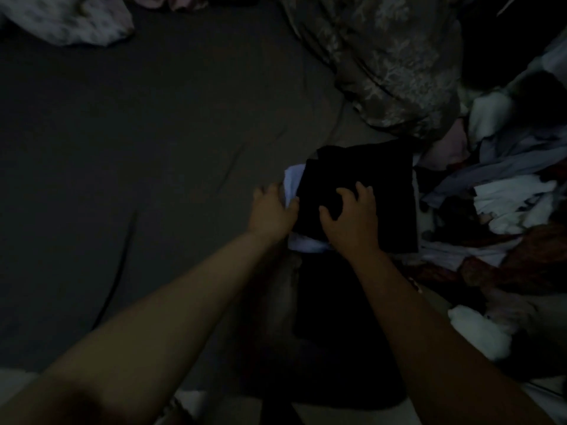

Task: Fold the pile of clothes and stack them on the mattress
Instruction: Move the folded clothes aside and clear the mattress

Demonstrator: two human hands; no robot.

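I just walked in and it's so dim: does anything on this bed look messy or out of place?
Yes. The folded black garment sits askew on a pale garment that pokes out on its left. Both hands, left hand and right hand, are on the stack. An unfolded pile of clothes sprawls on the right.

The scene is dim. A folded black garment (362,191) lies on a pale folded garment (293,182) on the grey mattress (138,148). The right hand (349,216) rests on the black garment with its fingers curled. The left hand (271,210) touches the pale garment's edge. A loose pile of clothes (506,210) lies just to the right, and a patterned blanket (383,62) lies beyond.
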